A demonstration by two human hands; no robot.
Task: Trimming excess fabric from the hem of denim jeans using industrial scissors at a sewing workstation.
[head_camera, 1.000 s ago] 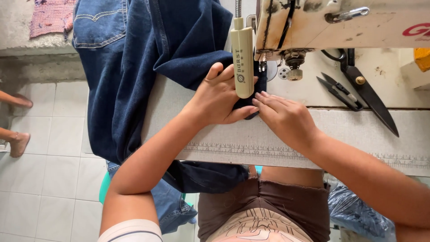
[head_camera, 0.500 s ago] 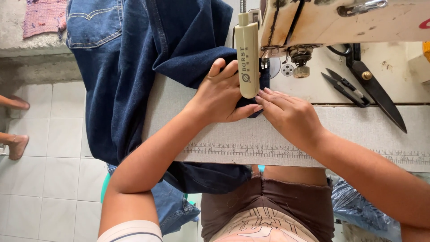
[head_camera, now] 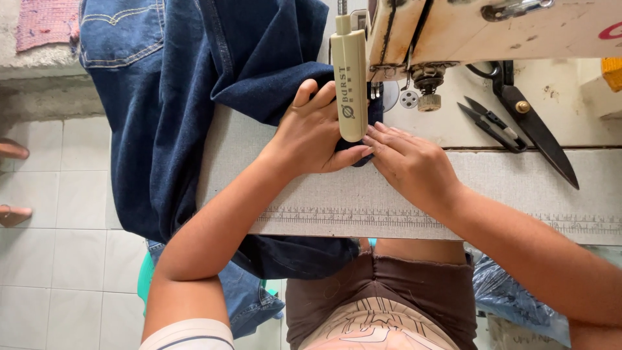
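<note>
I saw both hands, left hand (head_camera: 313, 133) and right hand (head_camera: 408, 162), pressed flat and open on the denim (head_camera: 194, 97) under the sewing machine (head_camera: 453, 32); table (head_camera: 518, 188) bare rightward before the scissors (head_camera: 528, 126).

Both forearms are bare from the elbows down, and neither the left hand (head_camera: 315, 133) nor the right hand (head_camera: 414, 165) wears a glove, ring or watch. At the lower left of the frame a short white sleeve (head_camera: 188, 335) with a thin dark stripe shows. Brown shorts (head_camera: 389, 291) cover the lap at bottom centre, over a pale printed shirt hem (head_camera: 376, 327).
</note>
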